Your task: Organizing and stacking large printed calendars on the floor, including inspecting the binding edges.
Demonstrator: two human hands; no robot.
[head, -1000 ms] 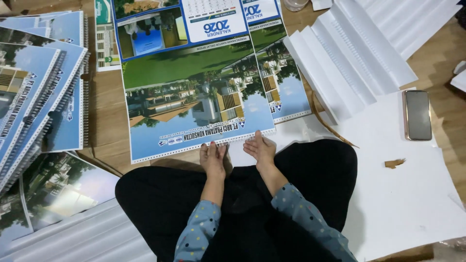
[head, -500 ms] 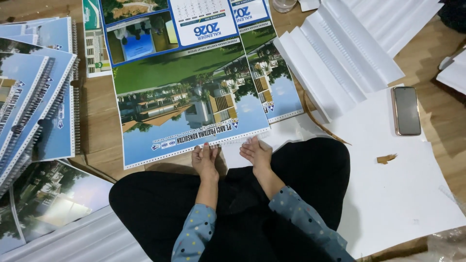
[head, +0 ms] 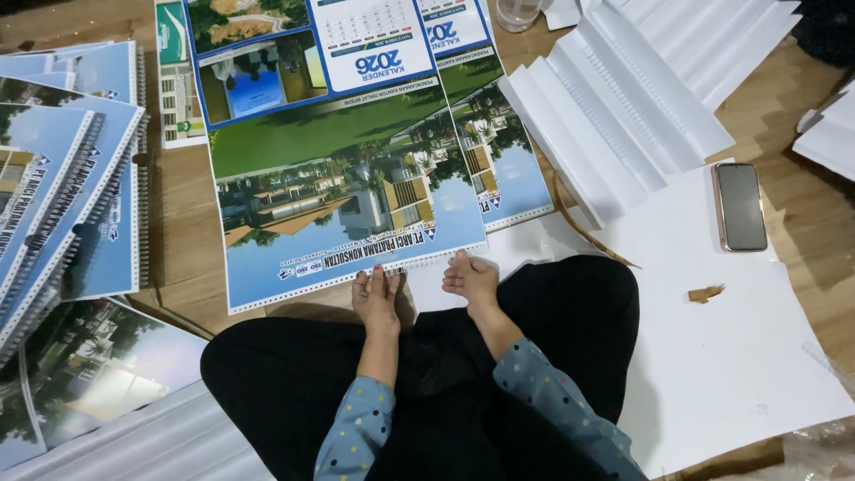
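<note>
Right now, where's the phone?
Head view, right side: the phone lies face up on a white sheet, right of the stacked white strips.

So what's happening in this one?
A person sits cross-legged on the floor with a large printed calendar sheet laid out in front. Both hands, the left hand and the right hand, rest at the sheet's near punched edge, where a wire binding seems to sit. Bound calendars are stacked to the left, folded white sheets lie to the right, and a phone lies on white paper.
</note>
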